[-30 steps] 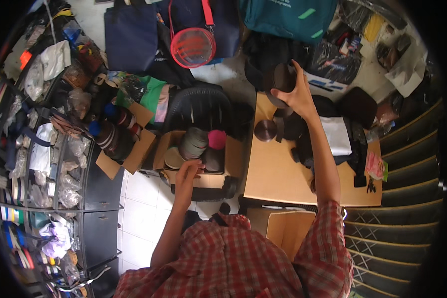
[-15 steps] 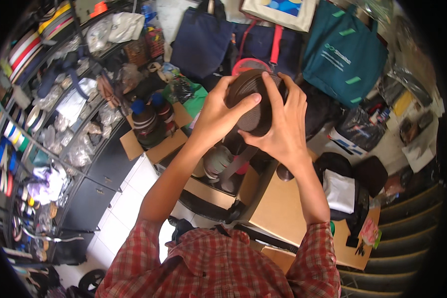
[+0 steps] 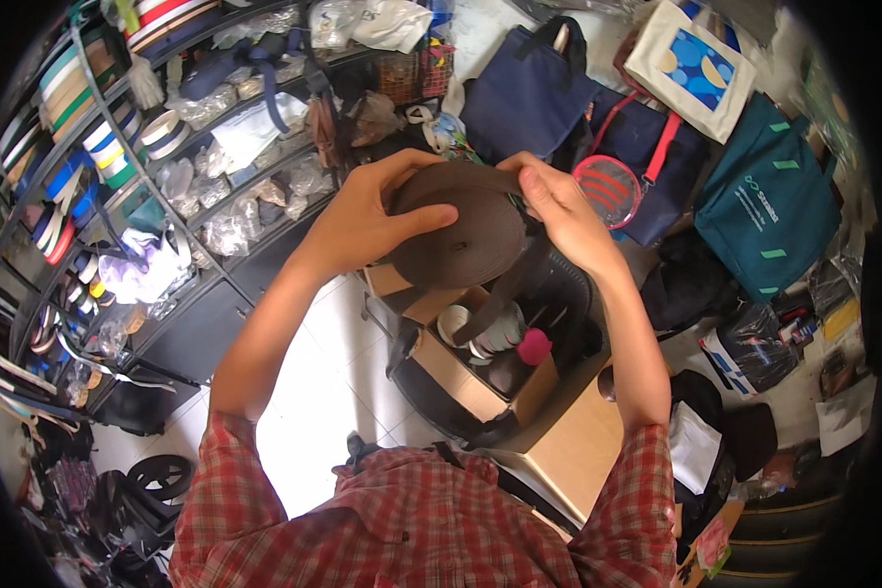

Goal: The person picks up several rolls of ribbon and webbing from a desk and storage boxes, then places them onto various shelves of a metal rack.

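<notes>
Packed shelves [image 3: 152, 188] bend down the left side, and a navy bag [image 3: 527, 93], a white tote [image 3: 689, 71] and a teal bag [image 3: 766, 211] lie toward the upper right. Raised between both hands is a dark brown roll [image 3: 461, 240], its flat face showing. The left hand [image 3: 377, 218] grips it, thumb across that face and the other fingers behind the rim. At the upper right edge, the right hand [image 3: 563, 208] has thumb and fingers closed on the strap [image 3: 505, 302], whose loose length hangs over a carton [image 3: 461, 377]. Inside that stand a grey spool [image 3: 501, 330] and a pink spool [image 3: 534, 347]. Just right is a table [image 3: 573, 436].
</notes>
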`<action>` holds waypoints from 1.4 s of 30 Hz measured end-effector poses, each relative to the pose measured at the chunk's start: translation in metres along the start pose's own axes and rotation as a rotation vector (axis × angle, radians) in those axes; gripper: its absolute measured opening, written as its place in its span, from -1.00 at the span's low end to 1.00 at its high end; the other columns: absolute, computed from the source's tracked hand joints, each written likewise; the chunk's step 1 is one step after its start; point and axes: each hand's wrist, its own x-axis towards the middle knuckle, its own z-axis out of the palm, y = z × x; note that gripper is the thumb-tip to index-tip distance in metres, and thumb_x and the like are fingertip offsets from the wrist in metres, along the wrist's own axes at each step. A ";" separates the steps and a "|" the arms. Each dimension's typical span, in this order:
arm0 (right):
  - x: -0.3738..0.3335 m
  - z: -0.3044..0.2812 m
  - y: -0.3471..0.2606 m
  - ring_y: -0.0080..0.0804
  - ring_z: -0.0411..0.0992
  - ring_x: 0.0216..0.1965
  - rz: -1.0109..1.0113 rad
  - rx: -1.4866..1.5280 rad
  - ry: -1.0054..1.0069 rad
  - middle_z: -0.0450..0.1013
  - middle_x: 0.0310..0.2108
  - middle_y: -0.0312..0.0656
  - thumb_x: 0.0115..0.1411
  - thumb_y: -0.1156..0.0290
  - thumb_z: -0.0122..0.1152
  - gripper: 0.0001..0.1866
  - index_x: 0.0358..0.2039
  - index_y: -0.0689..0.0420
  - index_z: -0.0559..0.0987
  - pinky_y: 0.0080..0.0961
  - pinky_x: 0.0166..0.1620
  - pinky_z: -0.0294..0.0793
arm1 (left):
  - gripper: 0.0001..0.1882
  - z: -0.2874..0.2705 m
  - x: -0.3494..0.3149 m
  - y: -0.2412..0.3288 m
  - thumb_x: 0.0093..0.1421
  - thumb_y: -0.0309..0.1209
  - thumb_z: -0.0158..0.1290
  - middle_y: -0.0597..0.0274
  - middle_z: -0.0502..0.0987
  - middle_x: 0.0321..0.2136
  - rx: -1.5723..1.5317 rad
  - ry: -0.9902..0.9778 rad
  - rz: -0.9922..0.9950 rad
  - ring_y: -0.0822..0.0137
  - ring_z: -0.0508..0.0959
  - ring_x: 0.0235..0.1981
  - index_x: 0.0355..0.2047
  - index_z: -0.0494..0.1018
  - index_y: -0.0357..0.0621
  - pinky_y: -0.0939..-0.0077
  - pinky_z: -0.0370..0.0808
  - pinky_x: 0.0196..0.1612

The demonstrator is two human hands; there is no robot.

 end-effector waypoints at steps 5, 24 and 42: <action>0.033 0.040 -0.030 -0.02 0.36 -0.48 -0.351 -0.421 0.021 0.36 -0.51 0.02 -0.05 0.12 0.35 -0.53 -0.37 0.28 0.44 -0.35 -0.39 0.32 | -0.50 -0.064 -0.042 -0.004 0.01 -0.32 0.27 0.08 0.58 -0.22 0.220 -0.031 -0.030 0.34 0.56 -0.19 -0.06 0.44 -0.25 0.47 0.45 -0.09; 0.101 0.282 -0.073 0.08 0.48 -0.22 -0.253 -0.211 -0.076 0.50 -0.23 0.07 0.23 0.30 0.09 -0.67 -0.04 0.17 0.46 -0.27 -0.16 0.43 | -0.62 -0.221 -0.183 -0.041 0.22 -0.43 0.08 0.20 0.57 -0.17 -0.071 0.488 0.007 0.45 0.51 -0.16 0.05 0.43 -0.24 0.56 0.42 -0.06; 0.112 0.418 -0.068 -0.29 0.39 -0.03 0.081 0.529 0.372 0.43 -0.06 0.00 0.31 0.23 0.01 -0.53 0.09 0.29 0.31 -0.43 0.04 0.32 | -0.68 -0.221 -0.173 -0.086 0.32 -0.32 -0.04 0.15 0.44 -0.05 -0.281 1.217 0.167 0.38 0.40 -0.02 -0.03 0.40 -0.27 0.52 0.30 0.07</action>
